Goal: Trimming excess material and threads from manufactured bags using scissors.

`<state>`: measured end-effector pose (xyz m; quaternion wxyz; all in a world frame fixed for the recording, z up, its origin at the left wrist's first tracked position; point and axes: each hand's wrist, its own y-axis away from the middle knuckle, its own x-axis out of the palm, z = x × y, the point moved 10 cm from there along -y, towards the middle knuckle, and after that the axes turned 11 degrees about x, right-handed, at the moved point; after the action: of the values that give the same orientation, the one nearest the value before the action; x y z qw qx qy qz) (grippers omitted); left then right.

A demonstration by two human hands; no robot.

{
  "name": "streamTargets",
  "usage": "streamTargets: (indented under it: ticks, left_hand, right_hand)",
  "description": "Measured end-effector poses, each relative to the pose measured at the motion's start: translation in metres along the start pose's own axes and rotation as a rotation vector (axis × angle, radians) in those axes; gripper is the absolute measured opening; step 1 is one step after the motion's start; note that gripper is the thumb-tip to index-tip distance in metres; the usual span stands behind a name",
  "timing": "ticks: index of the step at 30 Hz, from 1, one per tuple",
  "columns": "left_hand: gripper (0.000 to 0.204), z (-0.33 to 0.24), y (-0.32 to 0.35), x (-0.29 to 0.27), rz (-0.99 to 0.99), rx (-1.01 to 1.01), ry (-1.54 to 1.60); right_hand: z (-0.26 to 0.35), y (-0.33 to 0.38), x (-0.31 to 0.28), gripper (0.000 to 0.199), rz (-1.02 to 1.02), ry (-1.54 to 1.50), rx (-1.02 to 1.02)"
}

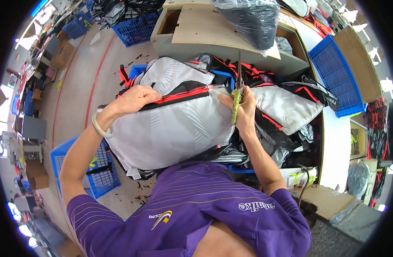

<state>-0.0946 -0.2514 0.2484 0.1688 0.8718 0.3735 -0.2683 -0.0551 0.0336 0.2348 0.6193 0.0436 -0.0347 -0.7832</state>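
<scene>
The grey backpack (171, 128) with black and red trim rests on your lap, propped against the heap of matching bags (286, 107) in the blue crate in front of you; keep it braced there so the panel stays flat. Your left hand (134, 98) lies closed over the top edge, fingers folded onto the red piping (183, 95); judging by the pose, you do well to pull that seam taut toward yourself so loose threads stand clear of the fabric. Your right hand (243, 109) is wrapped around the green-handled snips (236, 96), blades pointing up and away just beside the bag's upper right corner. Bring only the blade tips to the seam, cut close to the stitching without nicking the piping, and keep your left fingertips well apart from the blades. The pale bangle (100, 126) on your left wrist sits clear of the work.
</scene>
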Motion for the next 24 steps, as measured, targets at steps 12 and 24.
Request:
streamTargets:
  ticks: [12,24]
  left_hand:
    - [0.017,-0.015,0.032,-0.003,-0.758,0.149,-0.273]
    - [0.023,-0.007,0.044,-0.002,-0.733,0.066,-0.14]
  right_hand:
    - [0.069,-0.048,-0.004,0.071,0.307,0.949,-0.803]
    - [0.08,-0.066,0.066,0.062,0.655,1.186,-1.037]
